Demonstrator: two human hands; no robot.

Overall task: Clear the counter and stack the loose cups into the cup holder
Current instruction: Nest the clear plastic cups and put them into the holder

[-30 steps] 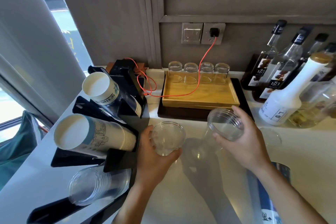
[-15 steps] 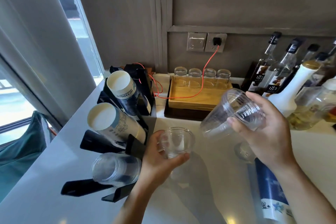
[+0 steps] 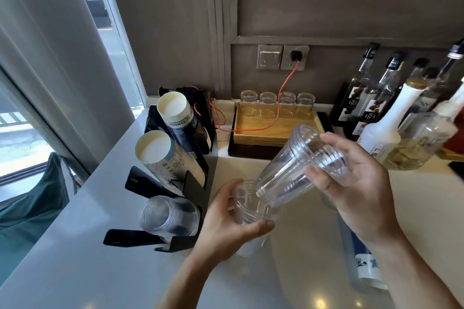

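My left hand point(image 3: 228, 224) grips a clear plastic cup point(image 3: 244, 204) just above the white counter, its mouth facing up toward me. My right hand point(image 3: 356, 178) holds a second, taller clear plastic cup point(image 3: 296, 170) tilted, with its base at the mouth of the first cup. Left of my hands stands the black cup holder point(image 3: 175, 183). Its lowest slot carries a stack of clear cups point(image 3: 168, 216). Two stacks of white paper cups point(image 3: 160, 150) lie in the slots above.
A wooden tray point(image 3: 276, 125) with several small glasses stands at the back under a wall socket with a red cable point(image 3: 283, 105). Syrup bottles point(image 3: 384, 133) crowd the right side. A blue-printed sleeve point(image 3: 361, 261) lies on the counter under my right forearm. A window is at left.
My right hand has swung its cup down and left, tilting it until its base meets the mouth of the cup in my left hand. The view has shifted left.
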